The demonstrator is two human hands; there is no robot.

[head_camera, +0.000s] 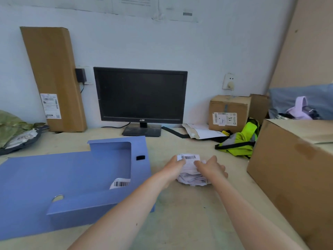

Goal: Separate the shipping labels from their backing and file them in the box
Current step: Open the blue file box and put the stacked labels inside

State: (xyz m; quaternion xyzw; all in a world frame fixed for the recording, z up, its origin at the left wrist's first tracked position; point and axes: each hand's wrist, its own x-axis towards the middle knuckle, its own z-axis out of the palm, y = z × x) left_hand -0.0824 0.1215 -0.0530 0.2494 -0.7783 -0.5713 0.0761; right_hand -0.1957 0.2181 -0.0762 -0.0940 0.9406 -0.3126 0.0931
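Beige desk | left hand (175, 166), right hand (211, 166) both grasping label stack (191, 177) | blue box (36, 177) lies left, left hand nearer

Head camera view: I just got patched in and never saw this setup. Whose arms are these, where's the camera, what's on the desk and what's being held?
No machine here: a person works bare-handed, and this one picture comes from a wide-angle camera on their head, looking forward and down. The left hand and right hand together grip a crumpled stack of labels at the desk. Left of it lies an open blue file box with one barcoded label inside. Behind stands a dark monitor; a large cardboard box sits on the right.
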